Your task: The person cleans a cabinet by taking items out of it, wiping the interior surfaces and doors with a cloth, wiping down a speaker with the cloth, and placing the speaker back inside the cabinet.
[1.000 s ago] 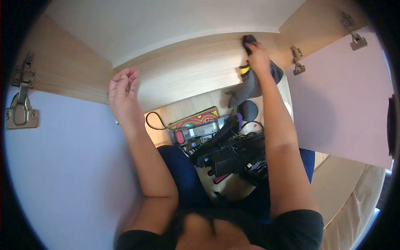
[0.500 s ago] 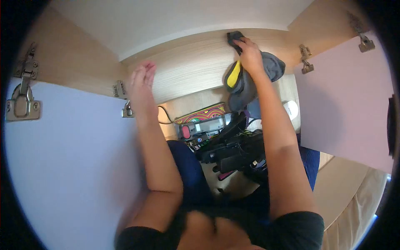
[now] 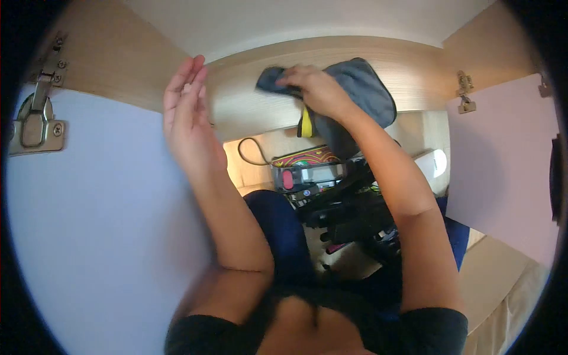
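cloth [image 3: 367,89] across the shelf [image 3: 239,106], one end pinched by the right hand [image 3: 313,89].
that end is blurred, seemingly caught between thumb and fingers; the lower fold, by a yellow strip [image 3: 306,122], overhangs the shelf's front near the patterned pouch [image 3: 313,155]. the left hand [image 3: 188,112] is raised at the shelf's left end, fingers close together, with nothing seen in its grasp. the clear case [image 3: 319,173] and black clutter [image 3: 355,219] lie in front of the shelf. a quick pull could snag the fold on the clutter, or a weak pinch let the cloth slide off.
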`<move>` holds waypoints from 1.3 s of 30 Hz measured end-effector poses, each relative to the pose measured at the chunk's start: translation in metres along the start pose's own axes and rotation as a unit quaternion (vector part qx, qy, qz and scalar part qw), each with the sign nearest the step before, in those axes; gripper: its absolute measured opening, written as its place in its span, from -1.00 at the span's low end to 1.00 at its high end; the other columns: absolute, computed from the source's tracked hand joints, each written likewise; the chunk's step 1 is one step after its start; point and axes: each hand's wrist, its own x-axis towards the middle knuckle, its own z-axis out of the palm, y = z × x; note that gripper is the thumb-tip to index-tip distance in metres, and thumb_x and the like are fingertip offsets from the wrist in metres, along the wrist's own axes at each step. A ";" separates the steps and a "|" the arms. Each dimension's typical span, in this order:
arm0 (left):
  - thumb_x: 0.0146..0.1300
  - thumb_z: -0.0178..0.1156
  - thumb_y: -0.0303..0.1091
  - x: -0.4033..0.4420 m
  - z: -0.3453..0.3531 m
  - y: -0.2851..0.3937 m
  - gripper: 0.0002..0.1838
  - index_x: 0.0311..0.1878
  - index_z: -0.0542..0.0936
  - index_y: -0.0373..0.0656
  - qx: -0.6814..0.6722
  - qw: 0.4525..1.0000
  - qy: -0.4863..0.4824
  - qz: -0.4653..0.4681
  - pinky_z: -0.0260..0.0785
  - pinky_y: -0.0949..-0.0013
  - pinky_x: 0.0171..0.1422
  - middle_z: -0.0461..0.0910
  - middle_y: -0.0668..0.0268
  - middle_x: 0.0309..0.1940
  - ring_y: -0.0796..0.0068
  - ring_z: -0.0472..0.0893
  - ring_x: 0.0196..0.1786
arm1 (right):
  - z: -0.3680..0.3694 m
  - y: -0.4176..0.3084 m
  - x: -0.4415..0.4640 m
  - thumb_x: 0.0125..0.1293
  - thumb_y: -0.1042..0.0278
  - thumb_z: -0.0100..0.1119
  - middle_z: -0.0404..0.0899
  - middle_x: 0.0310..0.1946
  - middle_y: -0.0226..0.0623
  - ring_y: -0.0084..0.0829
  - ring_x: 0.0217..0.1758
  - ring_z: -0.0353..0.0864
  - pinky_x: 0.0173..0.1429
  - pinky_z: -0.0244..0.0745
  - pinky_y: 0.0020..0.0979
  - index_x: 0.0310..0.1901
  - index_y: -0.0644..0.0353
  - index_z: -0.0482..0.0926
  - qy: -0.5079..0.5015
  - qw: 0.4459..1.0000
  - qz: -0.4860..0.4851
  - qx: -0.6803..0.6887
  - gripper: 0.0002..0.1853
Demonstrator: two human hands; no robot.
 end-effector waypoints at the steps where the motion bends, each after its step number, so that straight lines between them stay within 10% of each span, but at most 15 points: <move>1: 0.39 -0.13 -0.30 -0.003 -0.002 0.005 -0.52 0.29 0.23 -0.40 0.007 1.000 0.004 0.027 0.13 0.31 0.36 0.31 -0.03 0.26 0.23 0.34 0.30 | 0.007 0.007 0.004 -0.02 0.68 0.02 0.50 0.08 -0.22 -0.07 0.12 0.45 0.25 0.34 -0.22 0.04 0.02 0.58 0.068 0.996 0.034 -0.038 -0.47; 18: 0.37 -0.12 -0.37 -0.011 -0.002 0.029 -0.49 0.31 0.16 -0.42 -0.124 0.985 -0.006 0.123 0.33 0.23 0.26 0.33 -0.06 0.16 0.13 0.48 0.14 | 0.085 -0.045 0.099 0.01 0.47 0.10 0.49 -0.01 -0.37 -0.20 0.06 0.43 0.09 0.42 -0.22 -0.03 -0.09 0.63 0.033 0.983 -0.126 -0.131 -0.57; 28: 0.34 -0.11 -0.38 -0.011 -0.010 0.021 -0.47 0.32 0.14 -0.42 -0.167 0.979 -0.023 0.112 0.37 0.23 0.21 0.36 -0.02 0.11 0.18 0.51 0.06 | 0.056 -0.015 0.039 -0.02 0.56 0.11 0.53 -0.04 -0.39 -0.20 -0.05 0.51 0.05 0.45 -0.27 -0.08 -0.02 0.65 -0.057 0.971 -0.124 0.195 -0.58; 30: 0.34 -0.11 -0.39 -0.011 -0.009 0.018 -0.47 0.33 0.14 -0.42 -0.185 0.977 -0.029 0.106 0.37 0.23 0.21 0.37 -0.01 0.10 0.19 0.51 0.06 | 0.060 -0.010 0.048 -0.04 0.58 0.09 0.54 0.01 -0.36 -0.12 -0.05 0.52 0.09 0.45 -0.26 -0.06 -0.01 0.65 0.142 0.990 -0.007 -0.010 -0.55; 36: 0.34 -0.09 -0.41 -0.006 -0.010 0.016 -0.49 0.31 0.16 -0.42 -0.192 0.977 -0.043 0.086 0.37 0.22 0.22 0.40 0.01 0.07 0.20 0.52 0.05 | 0.092 -0.084 0.010 0.08 0.37 0.09 0.48 -0.04 -0.48 -0.32 -0.02 0.46 -0.04 0.41 -0.32 0.01 -0.14 0.62 -0.008 0.996 -0.051 -0.074 -0.60; 39: 0.34 -0.09 -0.42 -0.006 -0.012 0.003 -0.52 0.28 0.19 -0.41 -0.246 0.965 -0.072 0.058 0.37 0.23 0.24 0.42 0.01 0.05 0.21 0.52 0.04 | 0.093 -0.089 -0.018 0.12 0.37 0.08 0.48 -0.04 -0.51 -0.38 -0.01 0.45 -0.04 0.38 -0.34 0.03 -0.11 0.61 0.075 0.990 -0.068 -0.098 -0.61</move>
